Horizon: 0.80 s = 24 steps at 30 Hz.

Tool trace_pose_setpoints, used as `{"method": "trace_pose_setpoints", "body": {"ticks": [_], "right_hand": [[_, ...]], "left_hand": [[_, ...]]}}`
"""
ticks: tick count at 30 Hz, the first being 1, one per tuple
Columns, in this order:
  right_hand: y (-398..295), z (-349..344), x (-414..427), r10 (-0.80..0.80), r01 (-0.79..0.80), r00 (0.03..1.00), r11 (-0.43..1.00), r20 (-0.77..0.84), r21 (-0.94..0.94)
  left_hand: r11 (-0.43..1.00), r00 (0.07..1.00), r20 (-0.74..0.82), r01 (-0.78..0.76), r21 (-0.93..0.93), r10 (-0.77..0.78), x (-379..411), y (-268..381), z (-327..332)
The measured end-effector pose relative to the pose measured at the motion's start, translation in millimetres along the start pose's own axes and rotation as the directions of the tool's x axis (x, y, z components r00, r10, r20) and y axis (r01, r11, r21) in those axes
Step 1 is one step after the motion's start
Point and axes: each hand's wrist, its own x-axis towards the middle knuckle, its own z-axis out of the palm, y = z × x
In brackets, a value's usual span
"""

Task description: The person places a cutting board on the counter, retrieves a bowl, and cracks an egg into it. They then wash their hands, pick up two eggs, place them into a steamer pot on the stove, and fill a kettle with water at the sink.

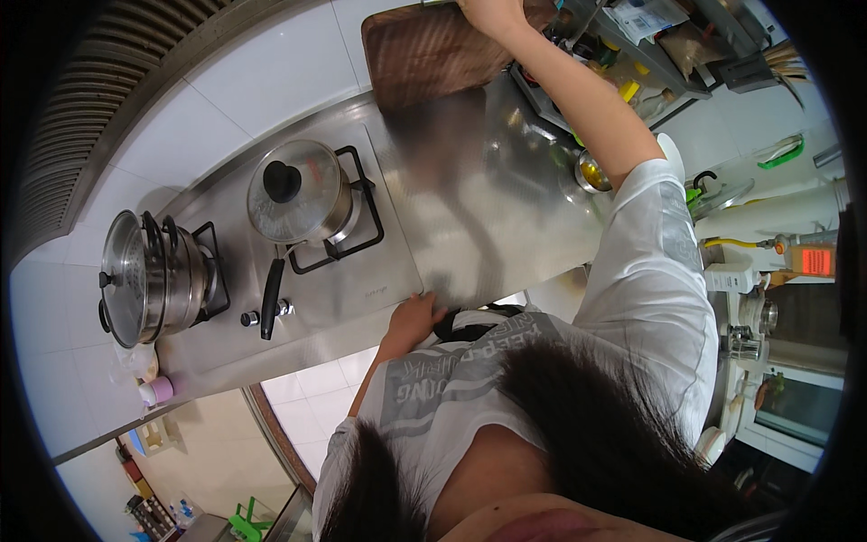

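Note:
My right hand (493, 15) reaches up to the top of a dark wooden cutting board (433, 57), which leans upright against the tiled wall. The picture's upper rim cuts off the fingers, so their grip is hidden. A thin metallic edge shows just left of that hand. My left hand (412, 320) rests at the front edge of the stainless steel counter (467, 223), beside the corner of the gas hob (352, 298), and nothing shows in it. Left of the board, a lidded saucepan (298, 193) with a black handle sits on a burner.
A lidded steel steamer pot (152, 278) stands on the left burner. A small metal bowl (591, 171) holding yellow liquid lies near my right arm. The rack (664, 74) at upper right carries bottles and packets. A range hood (88, 88) overhangs the left side.

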Motion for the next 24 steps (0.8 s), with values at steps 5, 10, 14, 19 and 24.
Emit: {"method": "trace_pose_setpoints", "body": {"ticks": [5,10,14,19,24], "right_hand": [[-27.7,-13.3,-22.5,0.015,-0.014,0.999,0.999,0.038,-0.035],[-38.2,-19.3,-43.7,-0.292,0.309,0.948,0.94,0.131,-0.147],[-59.7,-36.6,-63.0,-0.307,0.351,0.912,0.927,0.271,-0.135],[-88.8,-63.5,-78.5,0.063,-0.023,0.873,0.996,0.483,-0.09],[-107.5,-105.4,-88.3,0.154,-0.127,0.816,0.988,0.557,-0.087]], "left_hand": [[0.999,0.999,-0.035,-0.031,-0.018,0.031,-2.2,-2.6,2.1],[0.998,0.998,-0.019,-0.067,0.003,0.067,-5.2,-3.6,0.3],[0.998,0.998,-0.009,-0.063,-0.004,0.063,-8.7,-7.9,3.9],[0.999,0.996,0.091,-0.01,-0.045,0.014,-13.5,-7.1,-0.8],[0.99,0.999,-0.024,0.021,-0.141,-0.025,-15.5,-9.4,9.7]]}}
